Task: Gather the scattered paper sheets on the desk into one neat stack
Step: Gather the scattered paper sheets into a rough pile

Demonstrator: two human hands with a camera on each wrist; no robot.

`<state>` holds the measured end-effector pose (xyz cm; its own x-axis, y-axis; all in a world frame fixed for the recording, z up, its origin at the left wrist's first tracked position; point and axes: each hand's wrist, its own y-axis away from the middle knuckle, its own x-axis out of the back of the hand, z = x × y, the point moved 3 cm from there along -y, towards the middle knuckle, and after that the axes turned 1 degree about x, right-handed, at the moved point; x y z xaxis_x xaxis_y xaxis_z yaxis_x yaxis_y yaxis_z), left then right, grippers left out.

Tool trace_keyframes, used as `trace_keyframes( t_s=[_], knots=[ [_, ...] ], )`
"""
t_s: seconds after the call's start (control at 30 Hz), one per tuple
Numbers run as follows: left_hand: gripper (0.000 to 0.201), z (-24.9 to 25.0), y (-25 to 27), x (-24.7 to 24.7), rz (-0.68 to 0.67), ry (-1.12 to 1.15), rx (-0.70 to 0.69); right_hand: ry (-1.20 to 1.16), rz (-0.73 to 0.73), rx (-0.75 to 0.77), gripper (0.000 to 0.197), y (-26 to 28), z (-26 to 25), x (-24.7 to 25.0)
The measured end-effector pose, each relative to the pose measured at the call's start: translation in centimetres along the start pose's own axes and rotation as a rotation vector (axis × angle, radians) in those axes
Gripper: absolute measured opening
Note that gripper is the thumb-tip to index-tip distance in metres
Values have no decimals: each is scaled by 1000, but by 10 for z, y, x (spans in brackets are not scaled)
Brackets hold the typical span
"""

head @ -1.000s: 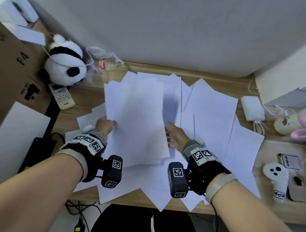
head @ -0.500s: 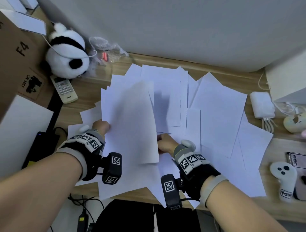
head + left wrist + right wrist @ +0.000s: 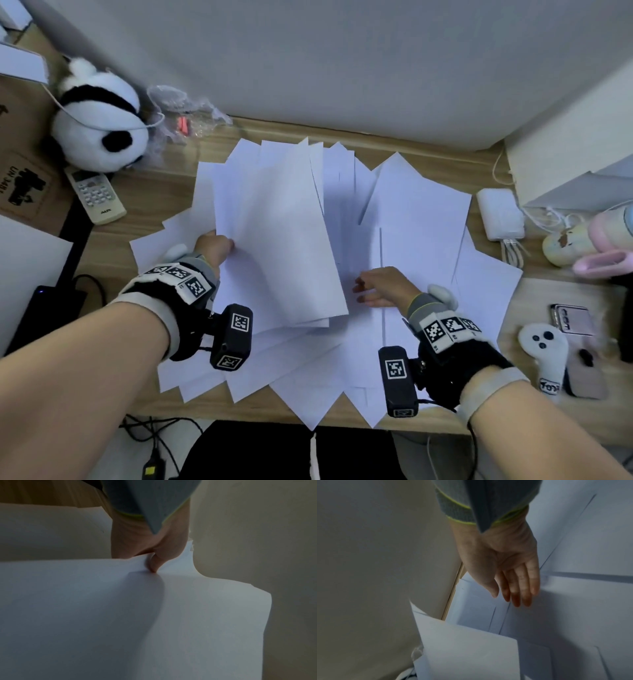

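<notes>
Left hand (image 3: 214,246) pinches the left edge of a partial bundle of sheets (image 3: 274,233), thumb on top, bundle lifted and tilted off the bench (image 3: 534,298). Right hand (image 3: 380,287) is flat, fingers straight and together, resting on the loose sheets (image 3: 421,219) just right of the bundle, gripping nothing. Most paper is ungathered: fanned across the bench centre, corners overhanging the front edge. Risks, as I read it: single-edge pinch lets the bundle sag and fan, so sheets could slip out of the bottom; bundle edges are already offset, will need squaring. Sliding the right palm could drag several overlapped sheets at once and push the front ones off the bench edge. Sweeping right could also nudge the white charger (image 3: 500,214) and its cable. Creasing likely at the pinch point; left wrist view shows paper buckling under the thumb (image 3: 154,563).
</notes>
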<state>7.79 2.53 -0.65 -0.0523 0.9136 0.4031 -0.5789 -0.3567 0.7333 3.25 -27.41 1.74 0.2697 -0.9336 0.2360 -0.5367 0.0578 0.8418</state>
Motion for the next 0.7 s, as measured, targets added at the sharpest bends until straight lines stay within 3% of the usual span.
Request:
trace_keyframes(
  t_s=[0.13, 0.3, 0.37, 0.43, 0.53, 0.7],
  knots=[
    [39, -14, -4, 5, 65, -179, 55, 231, -80, -6, 12, -5, 16, -18],
    [46, -35, 2, 11, 57, -253, 178, 190, -236, -22, 7, -7, 21, -49],
    [41, -38, 3, 12, 54, -257, 172, 189, -266, -4, 21, -7, 21, -56],
    [39, -41, 3, 14, 57, -239, 155, 223, -266, 34, 29, -6, 23, -63],
    [44, -37, 10, 10, 22, -179, 152, 240, -243, 111, 27, -4, 22, -64],
    [40, -21, 12, 10, 2, -144, 49, 107, -67, 177, 23, -2, 7, -32]
  ],
)
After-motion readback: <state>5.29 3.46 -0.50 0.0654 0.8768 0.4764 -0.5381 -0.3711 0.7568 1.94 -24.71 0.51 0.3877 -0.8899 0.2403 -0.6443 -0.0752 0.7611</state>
